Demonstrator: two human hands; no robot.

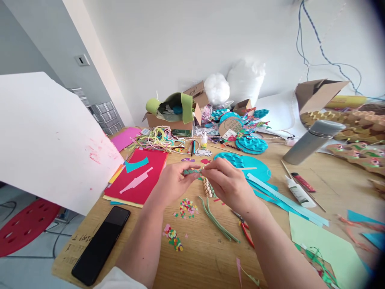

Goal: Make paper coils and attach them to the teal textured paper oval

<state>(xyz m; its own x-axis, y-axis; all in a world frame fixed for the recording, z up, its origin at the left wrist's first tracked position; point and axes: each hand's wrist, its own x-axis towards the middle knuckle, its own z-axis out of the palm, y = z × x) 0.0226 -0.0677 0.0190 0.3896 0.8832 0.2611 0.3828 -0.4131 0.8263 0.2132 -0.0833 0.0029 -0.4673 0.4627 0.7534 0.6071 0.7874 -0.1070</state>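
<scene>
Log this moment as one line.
left hand: pinches twisted green strip | right hand: pinches its other end | below: wooden beads

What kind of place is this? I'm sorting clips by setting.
Probably a home or studio craft table. Both hands, left hand and right hand, pinch a twisted green strip over a wooden table littered with coloured paper sheets, confetti bits and a glue tube.

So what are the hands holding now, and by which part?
A short green twisted stem, pinched at its two ends: left hand on the left end, right hand on the right.
</scene>
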